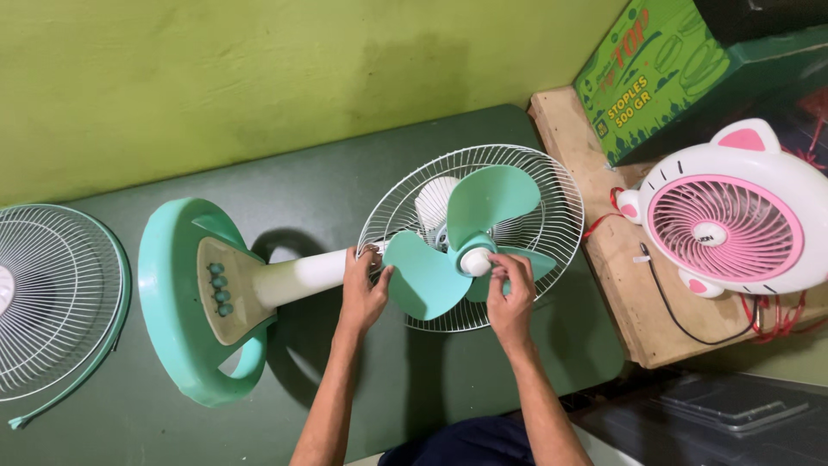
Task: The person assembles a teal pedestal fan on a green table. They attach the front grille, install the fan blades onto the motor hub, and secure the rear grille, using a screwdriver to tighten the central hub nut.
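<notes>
while the dark green table (pixel 448 380) fills most of the view, a yellow-green wall (pixel 216 69) rises straight behind it, stained darker in patches. a mint-green stand fan (pixel 285 276) lies flat on the table, its round base (pixel 177 345) to the left with a row of small buttons (pixel 219 289), its pale neck running right to the white rear wire guard (pixel 552 216). the three-bladed green propeller (pixel 466 242) sits in that guard with a white hub cap (pixel 475 261) at its centre. the left hand (pixel 362 289) is curled around the fan's neck where it meets the guard, thumb touching a blade edge. the right hand (pixel 511 293) pinches the hub cap with fingertips closed on it. a loose front wire grille (pixel 56 298) with a green rim lies at the table's far left (partly cut by the frame edge). to the right, a wooden bench (pixel 621 285) stands against the table and carries a pink and white cat-shaped fan (pixel 733 220) with red and black wires, plus a green printed cardboard box (pixel 647 78) behind it. a dark flat object (pixel 733 401) lies low at the right, too dim to identify.
</notes>
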